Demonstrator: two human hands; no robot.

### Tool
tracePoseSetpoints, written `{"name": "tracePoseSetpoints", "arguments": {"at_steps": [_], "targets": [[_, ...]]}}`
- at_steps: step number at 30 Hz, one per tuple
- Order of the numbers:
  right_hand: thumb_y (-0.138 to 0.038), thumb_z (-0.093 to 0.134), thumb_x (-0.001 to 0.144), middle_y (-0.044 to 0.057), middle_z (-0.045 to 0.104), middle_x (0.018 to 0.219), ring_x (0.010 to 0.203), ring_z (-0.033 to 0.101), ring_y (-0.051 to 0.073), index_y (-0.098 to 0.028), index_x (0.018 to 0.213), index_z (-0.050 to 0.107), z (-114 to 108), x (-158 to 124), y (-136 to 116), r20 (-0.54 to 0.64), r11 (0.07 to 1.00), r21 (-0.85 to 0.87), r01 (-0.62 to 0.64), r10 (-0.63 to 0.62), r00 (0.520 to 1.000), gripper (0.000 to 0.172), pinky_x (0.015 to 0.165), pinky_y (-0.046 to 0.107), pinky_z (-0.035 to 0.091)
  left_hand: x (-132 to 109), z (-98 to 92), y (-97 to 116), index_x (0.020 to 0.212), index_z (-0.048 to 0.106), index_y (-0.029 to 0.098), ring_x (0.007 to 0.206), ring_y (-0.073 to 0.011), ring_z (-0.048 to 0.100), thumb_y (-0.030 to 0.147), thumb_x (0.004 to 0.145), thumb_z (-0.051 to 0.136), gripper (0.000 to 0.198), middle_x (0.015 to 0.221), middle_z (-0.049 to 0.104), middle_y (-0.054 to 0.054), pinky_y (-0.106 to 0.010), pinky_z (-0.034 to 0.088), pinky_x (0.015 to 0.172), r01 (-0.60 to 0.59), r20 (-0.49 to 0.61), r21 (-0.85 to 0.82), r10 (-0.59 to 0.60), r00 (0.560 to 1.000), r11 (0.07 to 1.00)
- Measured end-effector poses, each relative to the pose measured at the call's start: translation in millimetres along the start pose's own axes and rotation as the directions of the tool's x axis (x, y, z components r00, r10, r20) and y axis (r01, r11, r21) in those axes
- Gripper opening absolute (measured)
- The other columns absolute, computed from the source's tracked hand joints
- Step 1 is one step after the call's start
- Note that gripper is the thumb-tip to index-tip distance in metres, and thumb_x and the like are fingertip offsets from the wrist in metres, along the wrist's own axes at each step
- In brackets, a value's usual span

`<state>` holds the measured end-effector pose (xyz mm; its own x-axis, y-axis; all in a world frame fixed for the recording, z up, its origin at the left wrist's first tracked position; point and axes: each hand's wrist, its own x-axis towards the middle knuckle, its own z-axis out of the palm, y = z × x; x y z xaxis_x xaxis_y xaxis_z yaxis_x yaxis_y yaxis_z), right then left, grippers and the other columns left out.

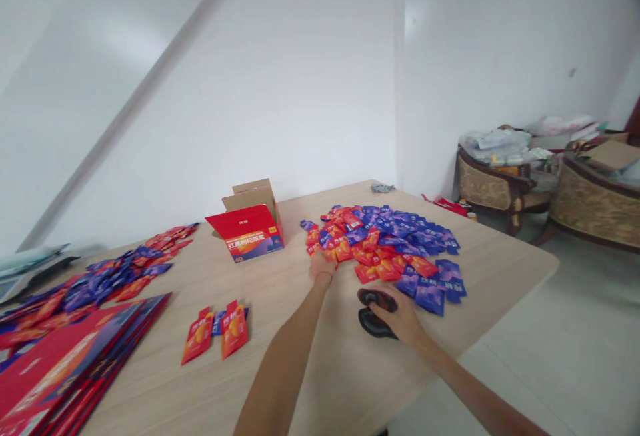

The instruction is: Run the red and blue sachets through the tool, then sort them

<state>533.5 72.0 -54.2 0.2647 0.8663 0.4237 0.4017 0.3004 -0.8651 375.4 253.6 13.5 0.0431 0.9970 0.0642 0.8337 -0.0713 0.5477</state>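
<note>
The sachet pile [375, 239] lay at the fingertips of our left hand [321, 266]; we could not tell whether it gripped any. To its right, our right hand [404, 318] grasped a dark object [384, 299]. Left of the left hand, we saw an open box [250, 231], its inside hidden; well right of both, armchairs [483, 186] held plastic bags [500, 141].

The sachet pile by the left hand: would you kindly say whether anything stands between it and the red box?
Nothing visible does: only tabletop shows between the sachet pile and red box. The left hand is at the pile's near edge.
</note>
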Motion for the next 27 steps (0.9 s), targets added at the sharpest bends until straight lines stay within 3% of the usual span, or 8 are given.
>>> {"name": "tracePoseSetpoints", "arguments": {"at_steps": [5, 9, 12, 14, 16, 19, 24, 27], "targets": [[-0.039, 0.072, 0.080, 0.007, 0.074, 0.109, 0.104, 0.066, 0.029, -0.025, 0.106, 0.075, 0, -1, 1, -0.006, 1.000, -0.014, 0.011, -0.011, 1.000, 0.029, 0.095, 0.044, 0.051, -20, -46.5, -26, 0.121, 0.057, 0.018, 0.096, -0.0199, 0.069, 0.015, 0.087, 0.070, 0.037, 0.108, 0.071, -0.007, -0.032, 0.054, 0.086, -0.157, -0.079, -0.097, 0.149, 0.986, 0.983], [-0.043, 0.072, 0.078, 0.008, 0.074, 0.110, 0.106, 0.066, 0.030, -0.025, 0.104, 0.076, 0, -2, 4, -0.025, 1.000, -0.010, 0.021, -0.021, 0.999, 0.031, 0.099, 0.046, 0.050, -68, -102.2, -58, 0.125, 0.052, 0.023, 0.092, -0.0148, 0.069, 0.010, 0.087, 0.063, 0.042, 0.114, 0.070, -0.003, -0.027, 0.054, 0.087, -0.331, -0.130, -0.113, 0.316, 0.940, 0.937], [-0.045, 0.072, 0.077, 0.008, 0.075, 0.109, 0.106, 0.066, 0.031, -0.025, 0.103, 0.076, 0, -3, 3, -0.035, 1.000, -0.012, 0.017, -0.018, 0.999, 0.032, 0.098, 0.046, 0.050, -119, -136.5, -82, 0.129, 0.053, 0.027, 0.107, -0.0191, 0.065, 0.015, 0.091, 0.059, 0.041, 0.121, 0.067, -0.004, -0.034, 0.051, 0.099, -0.470, -0.127, -0.009, 0.466, 0.876, 0.882], [-0.046, 0.071, 0.078, 0.008, 0.075, 0.109, 0.105, 0.067, 0.031, -0.025, 0.102, 0.076, -1, -4, 2, -0.034, 1.000, -0.018, 0.011, -0.012, 0.999, 0.033, 0.097, 0.046, 0.051, -155, -146.2, -97, 0.129, 0.057, 0.028, 0.118, -0.0246, 0.059, 0.017, 0.095, 0.053, 0.036, 0.121, 0.066, -0.007, -0.042, 0.047, 0.106, -0.592, -0.016, 0.186, 0.605, 0.796, 0.784], [-0.046, 0.070, 0.078, 0.008, 0.076, 0.108, 0.104, 0.067, 0.030, -0.024, 0.103, 0.075, -1, -4, 2, -0.023, 1.000, -0.029, 0.005, -0.005, 1.000, 0.034, 0.097, 0.046, 0.050, -187, -142.3, -110, 0.131, 0.059, 0.027, 0.116, -0.0288, 0.060, 0.014, 0.097, 0.047, 0.037, 0.119, 0.065, -0.011, -0.048, 0.049, 0.102, -0.651, 0.174, 0.359, 0.638, 0.750, 0.668], [-0.047, 0.070, 0.077, 0.008, 0.076, 0.106, 0.102, 0.068, 0.030, -0.023, 0.104, 0.074, -2, -5, 3, -0.023, 0.998, -0.057, -0.009, 0.008, 1.000, 0.036, 0.097, 0.047, 0.050, -221, -117.0, -120, 0.137, 0.055, 0.024, 0.100, -0.0312, 0.066, 0.010, 0.097, 0.044, 0.044, 0.118, 0.064, -0.015, -0.050, 0.057, 0.082, -0.632, 0.356, 0.452, 0.523, 0.774, 0.629], [-0.051, 0.071, 0.074, 0.008, 0.077, 0.106, 0.101, 0.068, 0.031, -0.023, 0.100, 0.076, -4, -6, 5, -0.039, 0.994, -0.108, -0.005, 0.001, 0.999, 0.039, 0.097, 0.047, 0.051, -243, -70.4, -105, 0.150, 0.043, 0.025, 0.095, -0.0348, 0.068, 0.014, 0.097, 0.045, 0.055, 0.108, 0.068, -0.016, -0.052, 0.057, 0.074, -0.422, 0.249, 0.477, 0.342, 0.906, 0.770], [-0.052, 0.071, 0.074, 0.009, 0.077, 0.106, 0.101, 0.069, 0.031, -0.023, 0.101, 0.076, -5, -6, 7, -0.036, 0.991, -0.134, -0.007, 0.002, 0.999, 0.041, 0.097, 0.047, 0.051, -253, -61.5, -95, 0.155, 0.036, 0.023, 0.102, -0.0363, 0.068, 0.027, 0.096, 0.054, 0.061, 0.115, 0.068, -0.018, -0.052, 0.056, 0.081, -0.283, 0.151, 0.401, 0.242, 0.958, 0.871]]}}
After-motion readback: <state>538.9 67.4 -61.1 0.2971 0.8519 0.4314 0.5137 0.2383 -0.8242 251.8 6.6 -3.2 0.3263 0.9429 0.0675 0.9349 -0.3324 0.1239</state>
